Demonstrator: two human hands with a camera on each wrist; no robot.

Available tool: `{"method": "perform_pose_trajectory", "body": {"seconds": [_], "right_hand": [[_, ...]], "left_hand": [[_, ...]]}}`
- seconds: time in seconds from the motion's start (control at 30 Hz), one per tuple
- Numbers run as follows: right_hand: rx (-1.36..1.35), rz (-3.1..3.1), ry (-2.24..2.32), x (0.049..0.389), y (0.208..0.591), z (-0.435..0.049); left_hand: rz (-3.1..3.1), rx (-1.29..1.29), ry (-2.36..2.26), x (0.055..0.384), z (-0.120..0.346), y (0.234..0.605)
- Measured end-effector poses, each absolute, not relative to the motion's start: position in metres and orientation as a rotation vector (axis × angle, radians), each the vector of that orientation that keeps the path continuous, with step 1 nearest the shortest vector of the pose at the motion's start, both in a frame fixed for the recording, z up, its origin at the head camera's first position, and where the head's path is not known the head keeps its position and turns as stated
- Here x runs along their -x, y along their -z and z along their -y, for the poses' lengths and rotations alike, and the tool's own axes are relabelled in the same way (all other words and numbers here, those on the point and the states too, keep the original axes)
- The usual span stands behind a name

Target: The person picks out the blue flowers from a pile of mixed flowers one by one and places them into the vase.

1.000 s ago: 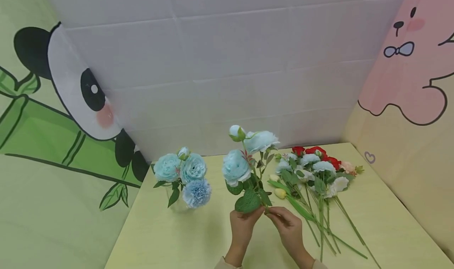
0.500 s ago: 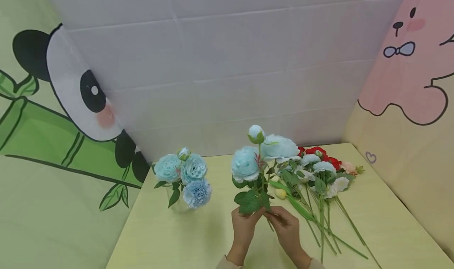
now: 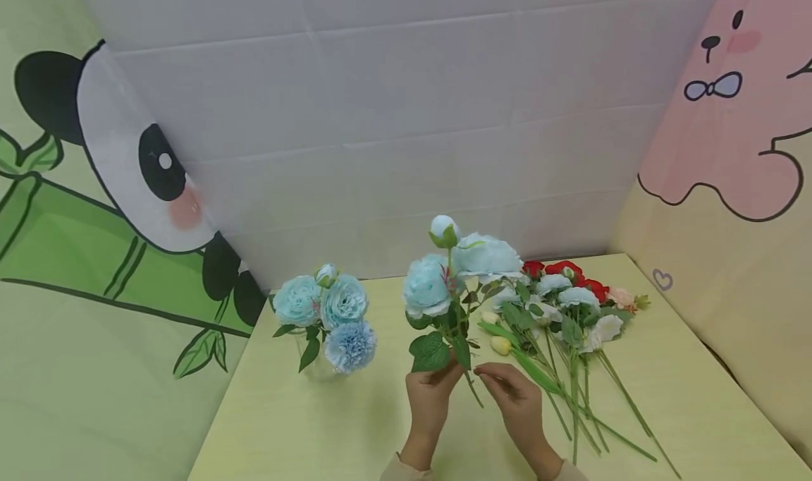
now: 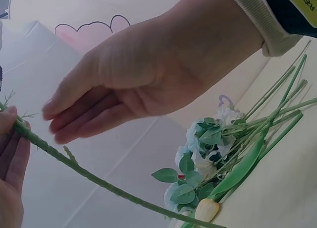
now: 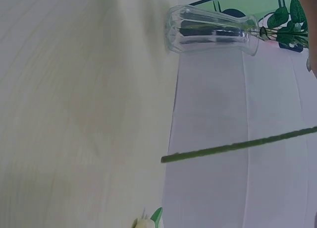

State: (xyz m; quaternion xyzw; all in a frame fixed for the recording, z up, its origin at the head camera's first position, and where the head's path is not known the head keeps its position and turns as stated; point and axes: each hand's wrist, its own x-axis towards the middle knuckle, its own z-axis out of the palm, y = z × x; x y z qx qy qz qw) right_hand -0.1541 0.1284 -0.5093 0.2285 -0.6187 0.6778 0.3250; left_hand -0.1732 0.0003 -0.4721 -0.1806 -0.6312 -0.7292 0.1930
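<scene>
In the head view, my left hand [image 3: 430, 396] pinches the green stem of a light blue artificial peony spray [image 3: 426, 285] with two blooms, a bud and leaves. The left wrist view shows the thumb and fingers [image 4: 15, 153] around this stem [image 4: 99, 181], whose lower part sticks out bare. My right hand [image 3: 517, 398] is beside the stem, a small gap away, with nothing visible in its loosely extended fingers. In the right wrist view, the cut end of the stem [image 5: 213, 150] hangs free.
To the left, a clear glass vase [image 5: 213, 30] holds light blue peonies [image 3: 345, 301] and a blue carnation [image 3: 351, 347]. On the right lies a pile of red, white and blue flowers [image 3: 574, 297] with long stems, beside a yellow tulip [image 3: 501, 345]. Printed cloths surround the table [image 3: 266, 424].
The peony spray shifted right, then back left, and its stem now slants below the left hand. My right hand has come away from the stem, which both hands were touching before.
</scene>
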Motion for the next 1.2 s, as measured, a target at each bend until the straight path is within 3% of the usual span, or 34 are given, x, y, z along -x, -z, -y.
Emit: {"method": "perform_pose_trajectory", "body": {"seconds": [0.27,0.5,0.7,0.9,1.03,1.2], "right_hand": [[-0.361,1.648,-1.844,0.151,0.507,-0.147],[-0.079,1.401,-2.005,0.155,0.524,-0.164],[0.169,1.270,-2.045,0.151,0.515,-0.172],[0.091,1.186,-2.114,0.160,0.549,-0.186],[0.180,1.250,-2.096,0.156,0.543,-0.185],[-0.001,1.264,-2.052,0.168,0.583,-0.203]], "left_hand": [[1.890,0.298,1.935,0.174,0.010,0.469],[1.805,0.502,1.736,0.176,0.018,0.468],[1.697,0.590,1.751,0.179,0.025,0.471],[1.697,0.615,1.746,0.179,0.029,0.471],[1.697,0.651,1.720,0.181,0.032,0.469],[1.687,0.745,1.540,0.186,0.040,0.467]]}}
